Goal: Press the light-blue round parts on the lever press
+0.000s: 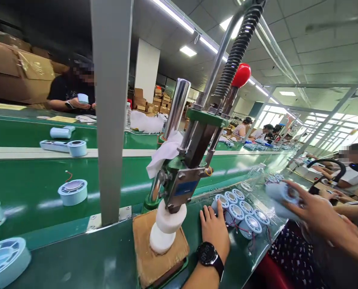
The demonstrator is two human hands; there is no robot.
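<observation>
My left hand [215, 230], with a black watch on the wrist, lies flat and open on the green bench, fingertips at the edge of a cluster of several light blue round fan housings [242, 210] with red and black wires. My right hand [314, 208] is raised at the right, blurred by motion, its fingers closed round one light blue round fan housing [279, 193]. Just left of my left hand a small hand press [185, 176] with a red-knobbed lever [241, 75] stands over a white cylindrical die [167, 226] on a brown pad [150, 263].
A grey upright post [111, 112] rises in front. Behind it, the green conveyor [31, 168] carries more blue housings [73, 192] and hand-fan bodies [63, 145]. A person in black [72, 90] sits across; other workers [352, 170] sit along the right. Cardboard boxes [19, 68] are stacked at the back.
</observation>
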